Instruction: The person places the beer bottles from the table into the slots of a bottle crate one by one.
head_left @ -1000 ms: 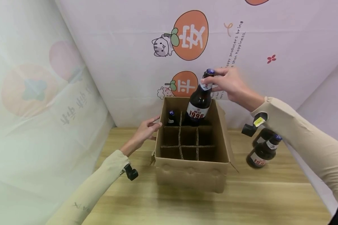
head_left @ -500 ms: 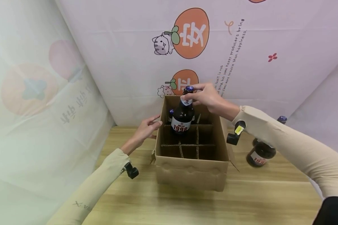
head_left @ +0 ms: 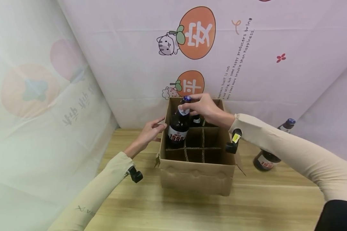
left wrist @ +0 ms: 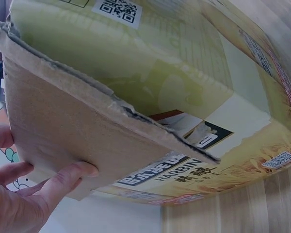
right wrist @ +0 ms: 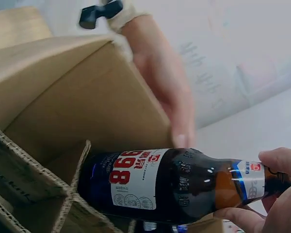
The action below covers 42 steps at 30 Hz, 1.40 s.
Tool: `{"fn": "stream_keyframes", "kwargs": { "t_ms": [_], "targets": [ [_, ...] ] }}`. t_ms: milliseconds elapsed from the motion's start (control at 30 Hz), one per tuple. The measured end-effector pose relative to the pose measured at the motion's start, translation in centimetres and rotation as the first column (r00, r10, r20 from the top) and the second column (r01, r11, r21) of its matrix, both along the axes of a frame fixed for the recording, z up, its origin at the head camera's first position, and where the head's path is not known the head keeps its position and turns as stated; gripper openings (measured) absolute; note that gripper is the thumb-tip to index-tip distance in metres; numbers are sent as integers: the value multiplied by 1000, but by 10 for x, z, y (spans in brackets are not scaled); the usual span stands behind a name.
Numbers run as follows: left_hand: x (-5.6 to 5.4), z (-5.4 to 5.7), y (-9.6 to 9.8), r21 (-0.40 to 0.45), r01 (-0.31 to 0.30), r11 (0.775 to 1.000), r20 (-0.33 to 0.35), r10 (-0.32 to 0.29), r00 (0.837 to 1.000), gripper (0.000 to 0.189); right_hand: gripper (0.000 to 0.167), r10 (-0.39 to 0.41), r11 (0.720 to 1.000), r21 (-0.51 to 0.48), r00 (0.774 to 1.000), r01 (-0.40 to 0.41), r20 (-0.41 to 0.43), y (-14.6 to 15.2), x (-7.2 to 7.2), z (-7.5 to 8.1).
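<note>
My right hand (head_left: 203,106) pinches a dark beer bottle (head_left: 177,128) by its neck, just below the blue cap. The bottle's label reads 1998, and its base dips into the left column of the divided cardboard box (head_left: 196,173). In the right wrist view, thumb and fingers are on both sides of the bottle's neck (right wrist: 252,179). At the box's left side, my left hand (head_left: 147,133) rests with fingers and thumb touching the folded-out flap (left wrist: 77,121). Another bottle (head_left: 196,120) sits in the back row, partly covered by the right hand.
Two more beer bottles stand to the right of the box: a front one (head_left: 266,160) and one behind (head_left: 289,124), both partly hidden by the right sleeve (head_left: 271,141). The box rests on a wooden table (head_left: 133,205), with a printed cloth (head_left: 133,64) behind.
My right hand has moved left and down, carrying the bottle from above the back of the box into the left column. The left hand has stayed at the box's side.
</note>
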<state>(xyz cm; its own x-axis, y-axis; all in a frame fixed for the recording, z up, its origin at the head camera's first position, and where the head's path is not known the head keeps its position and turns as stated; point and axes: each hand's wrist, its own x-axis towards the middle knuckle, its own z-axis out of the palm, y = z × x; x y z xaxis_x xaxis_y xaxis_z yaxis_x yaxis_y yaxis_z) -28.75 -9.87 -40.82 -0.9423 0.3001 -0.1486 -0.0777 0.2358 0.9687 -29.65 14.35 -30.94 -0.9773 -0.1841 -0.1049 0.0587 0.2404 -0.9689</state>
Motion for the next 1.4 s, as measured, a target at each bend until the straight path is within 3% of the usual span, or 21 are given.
{"fn": "stream_keyframes", "kwargs": {
  "t_ms": [100,200,367,567,667,767,967,1033,1133,1267,1400],
  "targets": [
    [0,0,0,-2,2,1000,2,-2,1000,60,43,62,993,102,998,-59,-28,-4,0,-12],
    [0,1,0,-1,3,1000,0,-3,1000,59,35,152,955,274,981,-115,-119,-8,-1,-22],
    [1,0,-1,11,1,1000,-3,-1,1000,59,25,326,857,486,912,-173,-250,-19,-6,-44],
    [3,0,0,11,4,1000,-12,-3,1000,59,16,497,768,584,819,-263,-285,-32,-10,-81],
    [4,1,0,13,4,1000,-15,-4,1000,59,11,548,733,618,786,-285,-287,-35,-11,-94],
    [3,1,1,13,6,1000,-10,-6,1000,59,14,554,728,621,784,-292,-281,-36,-12,-99],
    [4,-1,1,26,0,1000,2,0,1000,59,12,541,723,615,812,-316,-219,-33,-13,-99],
    [4,-1,1,28,-1,1000,-1,1,1000,59,23,525,726,603,832,-330,-178,-31,-12,-98],
    [3,0,1,23,-2,1000,-4,2,1000,59,38,523,712,604,844,-358,-116,-30,-10,-95],
    [2,0,0,16,-1,1000,-1,1,1000,59,43,537,688,608,841,-397,-59,-29,-10,-93],
    [3,0,1,17,5,1000,2,-5,1000,60,51,525,697,584,851,-417,-20,-27,-10,-92]
  ]
}}
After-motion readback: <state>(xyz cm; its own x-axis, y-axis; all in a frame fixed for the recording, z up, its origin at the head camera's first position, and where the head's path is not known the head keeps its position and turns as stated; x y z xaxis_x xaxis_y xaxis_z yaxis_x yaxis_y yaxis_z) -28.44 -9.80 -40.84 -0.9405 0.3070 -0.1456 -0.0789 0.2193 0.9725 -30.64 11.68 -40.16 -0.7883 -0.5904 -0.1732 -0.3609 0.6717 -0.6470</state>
